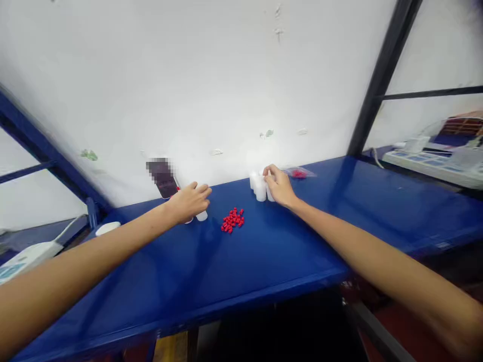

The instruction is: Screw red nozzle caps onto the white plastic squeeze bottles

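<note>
My left hand (190,202) is at the left of the blue table, fingers curled down over a small white plastic bottle (202,216). Part of another white piece shows beneath that hand, and a bit of red shows behind it. Over by the wall, my right hand (279,187) closes its thumb and fingers on a white bottle (270,195) at the edge of a small group. Several similar white bottles (260,190) stand upright beside it. Between my hands lies a loose pile of small red caps (233,220).
A phone (164,180) leans on the wall behind my left hand. A clear bag with red pieces (299,174) lies right of the bottles. A white rounded object (108,229) sits at the table's left edge. Dark frame posts (372,95) flank the blue table (260,261).
</note>
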Action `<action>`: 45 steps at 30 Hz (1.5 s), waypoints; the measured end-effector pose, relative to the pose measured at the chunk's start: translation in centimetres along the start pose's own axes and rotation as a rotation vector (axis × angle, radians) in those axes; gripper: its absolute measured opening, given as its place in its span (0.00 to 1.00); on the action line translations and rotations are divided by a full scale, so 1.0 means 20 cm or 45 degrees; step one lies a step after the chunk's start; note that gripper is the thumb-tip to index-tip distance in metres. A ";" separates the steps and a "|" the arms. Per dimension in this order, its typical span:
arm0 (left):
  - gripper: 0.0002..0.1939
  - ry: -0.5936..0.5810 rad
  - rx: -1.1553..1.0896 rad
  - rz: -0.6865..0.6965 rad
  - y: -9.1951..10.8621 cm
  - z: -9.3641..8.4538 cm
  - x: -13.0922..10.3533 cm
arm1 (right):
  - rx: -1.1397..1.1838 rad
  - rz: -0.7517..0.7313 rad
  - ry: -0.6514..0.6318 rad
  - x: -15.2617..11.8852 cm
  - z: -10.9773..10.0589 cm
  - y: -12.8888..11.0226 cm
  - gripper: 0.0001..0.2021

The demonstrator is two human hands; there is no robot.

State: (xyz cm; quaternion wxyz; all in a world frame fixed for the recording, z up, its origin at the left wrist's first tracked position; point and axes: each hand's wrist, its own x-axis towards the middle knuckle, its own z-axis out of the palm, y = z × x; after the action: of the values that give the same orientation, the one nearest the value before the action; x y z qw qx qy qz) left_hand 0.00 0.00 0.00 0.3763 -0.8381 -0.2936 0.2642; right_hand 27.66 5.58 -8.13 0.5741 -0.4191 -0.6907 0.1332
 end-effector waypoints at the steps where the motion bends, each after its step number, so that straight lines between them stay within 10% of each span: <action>1: 0.16 0.036 -0.023 0.002 0.00 0.00 -0.02 | 0.000 0.002 -0.003 0.00 0.00 0.00 0.04; 17: 0.16 0.323 -0.283 -0.112 -0.03 0.09 -0.15 | -0.030 0.040 -0.005 0.00 -0.01 -0.01 0.04; 20: 0.15 0.603 -0.451 -0.403 -0.06 0.10 -0.23 | -0.004 0.037 -0.004 0.00 0.00 0.00 0.04; 24: 0.11 1.068 -0.878 -1.222 0.01 0.27 -0.35 | 0.121 0.086 0.079 -0.02 0.01 -0.01 0.03; 31: 0.23 0.172 -1.274 -0.769 0.19 0.55 -0.42 | 0.383 0.115 0.166 -0.11 0.04 -0.10 0.05; 45: 0.19 0.116 -1.274 -0.660 0.20 0.51 -0.43 | 0.919 0.298 -0.739 -0.31 0.16 -0.36 0.13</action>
State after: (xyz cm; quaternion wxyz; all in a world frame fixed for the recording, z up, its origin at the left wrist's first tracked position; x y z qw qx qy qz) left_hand -11.49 -3.26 -7.13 -0.0020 -0.8254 -0.5627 -0.0448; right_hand 21.71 -2.42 -8.58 0.4474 -0.2134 -0.6804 0.5398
